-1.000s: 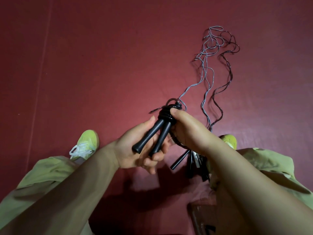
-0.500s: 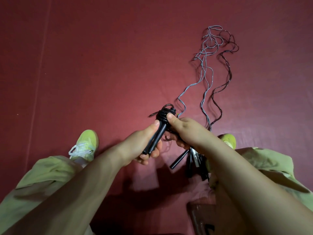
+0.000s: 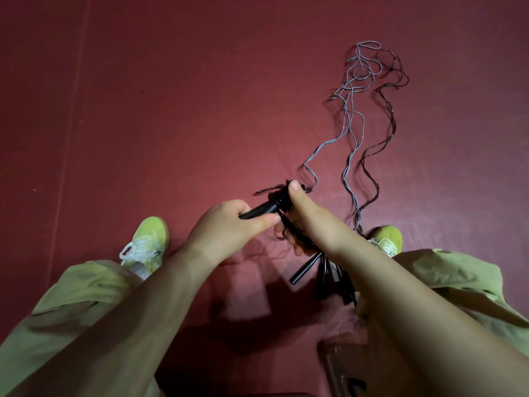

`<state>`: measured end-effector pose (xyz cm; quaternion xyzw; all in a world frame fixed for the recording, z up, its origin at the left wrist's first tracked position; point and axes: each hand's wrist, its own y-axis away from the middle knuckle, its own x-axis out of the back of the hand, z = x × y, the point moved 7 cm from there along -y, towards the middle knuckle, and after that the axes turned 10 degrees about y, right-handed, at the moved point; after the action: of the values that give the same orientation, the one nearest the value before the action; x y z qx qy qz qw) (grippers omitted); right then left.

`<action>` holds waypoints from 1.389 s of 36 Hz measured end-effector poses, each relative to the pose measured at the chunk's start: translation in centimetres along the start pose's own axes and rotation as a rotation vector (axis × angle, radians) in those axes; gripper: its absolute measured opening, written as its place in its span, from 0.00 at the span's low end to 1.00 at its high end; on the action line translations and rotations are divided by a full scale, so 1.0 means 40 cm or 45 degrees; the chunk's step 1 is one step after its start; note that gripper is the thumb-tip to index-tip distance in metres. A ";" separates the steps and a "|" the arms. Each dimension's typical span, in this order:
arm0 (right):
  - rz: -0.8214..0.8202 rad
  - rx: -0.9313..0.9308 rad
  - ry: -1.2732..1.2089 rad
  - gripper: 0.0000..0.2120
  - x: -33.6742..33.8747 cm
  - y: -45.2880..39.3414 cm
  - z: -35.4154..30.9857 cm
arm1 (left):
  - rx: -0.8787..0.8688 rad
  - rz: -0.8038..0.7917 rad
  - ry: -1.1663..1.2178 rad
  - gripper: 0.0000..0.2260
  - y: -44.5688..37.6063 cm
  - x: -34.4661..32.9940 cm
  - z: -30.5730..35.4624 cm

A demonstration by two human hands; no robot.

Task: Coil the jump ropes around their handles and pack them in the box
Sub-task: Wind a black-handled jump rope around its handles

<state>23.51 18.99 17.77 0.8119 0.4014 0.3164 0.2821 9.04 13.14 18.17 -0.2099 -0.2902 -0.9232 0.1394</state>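
Loose ropes (image 3: pixel 356 130) on floor (image 3: pixel 171 110), right of shoe (image 3: pixel 148 239)

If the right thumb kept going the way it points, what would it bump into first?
Probably a grey rope lying on the red floor just beyond the right hand, though depth is hard to judge.

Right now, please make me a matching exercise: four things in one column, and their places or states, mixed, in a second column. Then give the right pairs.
Things:
1. left hand
2. right hand
3. loose ropes
4. spare handles

Places or states:
A. spread wavy across the red floor
B. thumb presses the black coil
C. lie on the floor under the right forearm
D. grips the lower end of the held handles

Pairs: 1-D, 2-B, 3-A, 4-C
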 end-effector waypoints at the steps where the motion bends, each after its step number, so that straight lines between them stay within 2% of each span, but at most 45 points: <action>1: -0.004 0.002 0.012 0.37 0.000 0.002 -0.001 | -0.009 0.006 -0.012 0.21 0.001 0.002 0.003; 6: 0.097 -0.006 0.012 0.31 0.017 0.011 -0.012 | -0.081 0.026 -0.048 0.21 0.007 -0.002 0.017; 10: 0.129 0.024 0.022 0.30 0.024 0.011 -0.018 | -0.063 -0.116 0.023 0.19 -0.005 -0.014 0.006; 12: 0.145 0.040 -0.037 0.29 0.029 0.012 -0.021 | -0.039 -0.268 0.103 0.21 -0.003 -0.031 0.001; 14: 0.161 0.072 -0.157 0.24 0.036 0.016 -0.027 | 0.046 -0.471 0.390 0.26 0.010 -0.059 0.002; 17: 0.163 0.128 -0.302 0.24 0.044 0.015 -0.032 | 0.319 -0.867 0.813 0.30 0.051 -0.106 -0.002; 19: 0.138 0.180 -0.369 0.28 0.044 0.016 -0.040 | 0.359 -1.190 1.108 0.32 0.081 -0.131 0.019; 21: 0.105 0.241 -0.410 0.27 0.041 0.017 -0.050 | 0.372 -1.471 1.428 0.35 0.113 -0.147 0.046; 24: 0.082 0.302 -0.393 0.24 0.037 0.013 -0.056 | 0.363 -1.604 1.585 0.35 0.134 -0.163 0.064; 26: 0.085 0.310 -0.384 0.25 0.036 0.008 -0.053 | 0.424 -1.558 1.627 0.32 0.133 -0.167 0.063; 28: 0.079 0.307 -0.363 0.25 0.036 0.010 -0.054 | 0.507 -1.419 1.596 0.30 0.123 -0.166 0.054; 32: 0.134 0.302 -0.131 0.26 0.042 0.027 -0.061 | 0.492 -1.170 1.398 0.28 0.105 -0.156 0.051; 36: 0.280 0.250 0.036 0.25 0.045 0.019 -0.044 | 0.365 -0.827 1.052 0.27 0.076 -0.139 0.040; 40: 0.382 0.186 0.130 0.28 0.047 0.010 -0.031 | 0.237 -0.523 0.926 0.24 0.053 -0.128 0.033; 42: 0.407 0.162 0.142 0.29 0.047 0.005 -0.027 | 0.164 -0.446 0.818 0.23 0.042 -0.123 0.028; 44: 0.406 0.136 0.154 0.30 0.041 -0.003 -0.021 | 0.087 -0.401 0.574 0.26 0.032 -0.114 0.020; 47: 0.316 0.016 0.112 0.33 0.023 -0.016 0.006 | -0.017 -0.300 0.184 0.26 0.025 -0.085 0.015; 50: 0.243 -0.035 0.081 0.36 0.015 -0.021 0.019 | -0.112 -0.199 -0.036 0.22 0.027 -0.063 0.023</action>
<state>23.96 19.78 16.87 0.8321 0.3264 0.3730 0.2490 11.91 13.17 18.18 -0.2055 -0.2670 -0.9400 0.0534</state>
